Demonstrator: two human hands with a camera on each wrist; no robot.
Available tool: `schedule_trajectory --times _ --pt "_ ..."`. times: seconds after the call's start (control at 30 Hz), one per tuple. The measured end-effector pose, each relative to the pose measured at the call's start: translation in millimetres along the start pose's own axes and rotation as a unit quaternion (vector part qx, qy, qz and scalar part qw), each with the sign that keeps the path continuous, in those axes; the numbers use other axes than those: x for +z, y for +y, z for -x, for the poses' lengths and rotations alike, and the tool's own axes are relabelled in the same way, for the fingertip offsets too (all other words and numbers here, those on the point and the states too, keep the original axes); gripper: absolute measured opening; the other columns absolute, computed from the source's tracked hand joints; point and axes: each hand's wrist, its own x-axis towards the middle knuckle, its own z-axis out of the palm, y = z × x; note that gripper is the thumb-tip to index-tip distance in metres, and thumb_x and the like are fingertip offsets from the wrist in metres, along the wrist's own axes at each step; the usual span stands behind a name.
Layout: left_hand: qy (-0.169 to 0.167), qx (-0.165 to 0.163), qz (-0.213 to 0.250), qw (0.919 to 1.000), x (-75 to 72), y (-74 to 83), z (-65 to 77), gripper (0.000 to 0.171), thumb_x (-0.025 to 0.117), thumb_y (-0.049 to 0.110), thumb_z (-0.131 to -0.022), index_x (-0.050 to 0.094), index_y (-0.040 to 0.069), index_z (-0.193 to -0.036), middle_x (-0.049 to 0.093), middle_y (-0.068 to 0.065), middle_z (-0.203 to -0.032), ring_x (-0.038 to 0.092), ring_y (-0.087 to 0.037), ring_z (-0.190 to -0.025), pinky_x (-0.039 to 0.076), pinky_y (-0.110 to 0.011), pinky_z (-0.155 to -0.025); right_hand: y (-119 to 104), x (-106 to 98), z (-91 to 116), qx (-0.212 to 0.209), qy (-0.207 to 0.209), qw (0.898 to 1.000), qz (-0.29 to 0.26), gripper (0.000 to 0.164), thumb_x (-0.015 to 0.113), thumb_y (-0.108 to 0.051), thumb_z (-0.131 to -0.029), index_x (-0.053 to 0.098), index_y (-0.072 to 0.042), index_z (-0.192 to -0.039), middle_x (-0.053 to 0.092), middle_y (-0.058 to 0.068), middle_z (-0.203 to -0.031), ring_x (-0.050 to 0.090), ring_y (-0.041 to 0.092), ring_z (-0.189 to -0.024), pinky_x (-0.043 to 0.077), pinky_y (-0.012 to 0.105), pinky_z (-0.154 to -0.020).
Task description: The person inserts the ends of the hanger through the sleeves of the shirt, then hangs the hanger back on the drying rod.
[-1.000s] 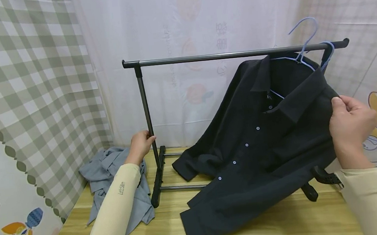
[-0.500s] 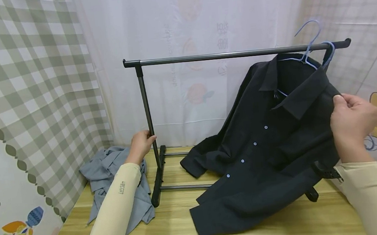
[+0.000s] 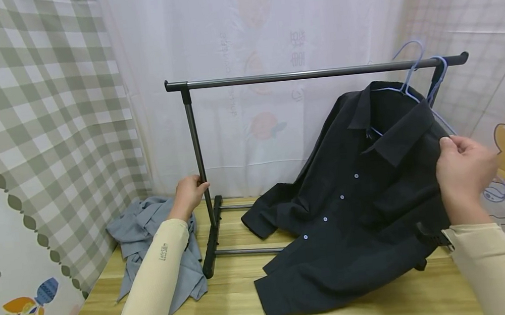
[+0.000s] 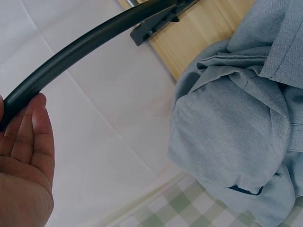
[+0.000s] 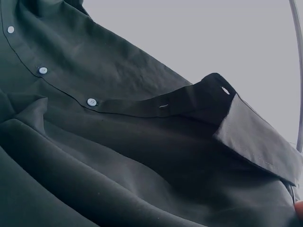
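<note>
A black button-up shirt (image 3: pixel 356 239) slants across the rack's right half on a light-blue wire hanger (image 3: pixel 410 75). My right hand (image 3: pixel 466 175) pinches the shirt at its shoulder, near the hanger's end. The hanger's hook rises over the rail (image 3: pixel 290 76); whether it bears on the rail I cannot tell. Buttons and collar of the shirt (image 5: pixel 156 137) fill the right wrist view, where just a fingertip shows. With my left hand (image 3: pixel 188 196) I grip the rack's left upright (image 3: pixel 193 138). The left wrist view shows fingers bent around this black pole (image 4: pixel 85 45).
A crumpled grey-blue garment (image 3: pixel 144 221) lies on the wooden table (image 3: pixel 222 312), left of the rack's foot (image 3: pixel 212 242). Another light-blue hanger (image 3: pixel 444 70) hangs at the rail's right end. Curtains (image 3: pixel 45 96) enclose the back and sides.
My right hand first shifted slightly right, then came down and left with the shirt. The hanger's hook dropped from above the rail to over it. The left hand stayed put.
</note>
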Motion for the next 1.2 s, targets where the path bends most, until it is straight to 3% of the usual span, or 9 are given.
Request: schedule_trajectory --times 0.3,0.5,0.7,0.77,0.9,1.0,1.1,1.2 --pt "-0.007 -0.006 0.003 1.0 1.4 0.0 -1.1 0.03 0.055 0.024 -0.104 0.067 -0.002 -0.112 0.067 -0.021 -0.107 0.063 -0.033 -0.095 0.051 -0.044 -0.077 13.2 5.9 2.8 -0.006 -0.005 1.0 0.021 0.044 0.055 -0.037 -0.097 0.07 -0.004 -0.122 0.043 -0.035 -0.059 0.046 -0.002 -0.08 0.033 0.019 -0.07" --pt "-0.004 -0.004 0.002 1.0 0.9 0.1 -1.1 0.03 0.055 0.024 -0.104 0.067 -0.003 -0.112 0.067 -0.022 -0.108 0.064 -0.034 -0.097 0.051 -0.045 -0.079 19.3 8.2 7.5 0.007 -0.014 0.999 0.044 0.043 0.053 -0.041 -0.098 0.07 -0.011 -0.125 0.066 -0.019 -0.088 0.052 0.006 -0.092 0.039 0.024 -0.083" --pt "-0.001 0.001 0.0 1.0 0.9 -0.5 0.1 0.03 0.056 0.023 -0.103 0.067 -0.004 -0.112 0.067 -0.022 -0.107 0.064 -0.035 -0.097 0.051 -0.045 -0.079 23.1 12.0 13.2 0.014 -0.027 0.998 0.055 0.045 0.051 -0.043 -0.099 0.068 -0.013 -0.128 0.07 0.002 -0.119 0.056 0.016 -0.107 0.042 0.027 -0.091" --pt "0.001 0.0 0.002 1.0 1.2 -0.9 0.3 0.03 0.057 0.023 -0.103 0.067 -0.004 -0.112 0.068 -0.022 -0.107 0.064 -0.035 -0.097 0.051 -0.045 -0.08 25.4 13.2 14.6 0.004 -0.024 0.998 0.058 0.044 0.052 -0.042 -0.099 0.068 -0.012 -0.127 0.069 0.005 -0.122 0.057 0.014 -0.105 0.042 0.023 -0.084" --pt "0.002 -0.001 0.003 1.0 1.8 -2.3 -0.7 0.03 0.056 0.023 -0.103 0.067 -0.003 -0.112 0.068 -0.022 -0.107 0.064 -0.034 -0.097 0.051 -0.045 -0.079 30.4 14.5 17.7 -0.03 -0.011 0.998 0.059 0.042 0.053 -0.039 -0.098 0.071 -0.01 -0.122 0.073 -0.004 -0.103 0.053 0.0 -0.086 0.035 0.018 -0.071" --pt "0.0 0.002 0.001 1.0 1.6 -2.3 -1.1 0.03 0.056 0.023 -0.104 0.067 -0.004 -0.111 0.068 -0.022 -0.107 0.064 -0.034 -0.097 0.051 -0.045 -0.078 32.3 16.0 22.5 -0.05 -0.005 0.997 0.057 0.041 0.053 -0.037 -0.098 0.073 -0.008 -0.12 0.074 0.002 -0.103 0.046 -0.006 -0.078 0.033 0.018 -0.068" --pt "-0.001 0.002 0.0 1.0 1.4 -1.9 -0.9 0.03 0.056 0.023 -0.104 0.067 -0.004 -0.111 0.067 -0.021 -0.106 0.064 -0.034 -0.095 0.051 -0.044 -0.077 33.0 18.3 28.6 -0.073 -0.004 0.996 0.052 0.04 0.052 -0.034 -0.099 0.072 -0.006 -0.12 0.071 0.014 -0.112 0.058 0.007 -0.086 0.034 0.017 -0.069" --pt "0.0 0.0 0.001 1.0 1.4 -1.5 -0.4 0.029 0.056 0.023 -0.103 0.067 -0.003 -0.11 0.067 -0.021 -0.105 0.064 -0.033 -0.093 0.051 -0.044 -0.076 33.2 20.5 34.6 -0.095 -0.005 0.994 0.049 0.04 0.051 -0.031 -0.099 0.071 -0.004 -0.12 0.069 0.016 -0.114 0.065 0.026 -0.101 0.034 0.017 -0.07"
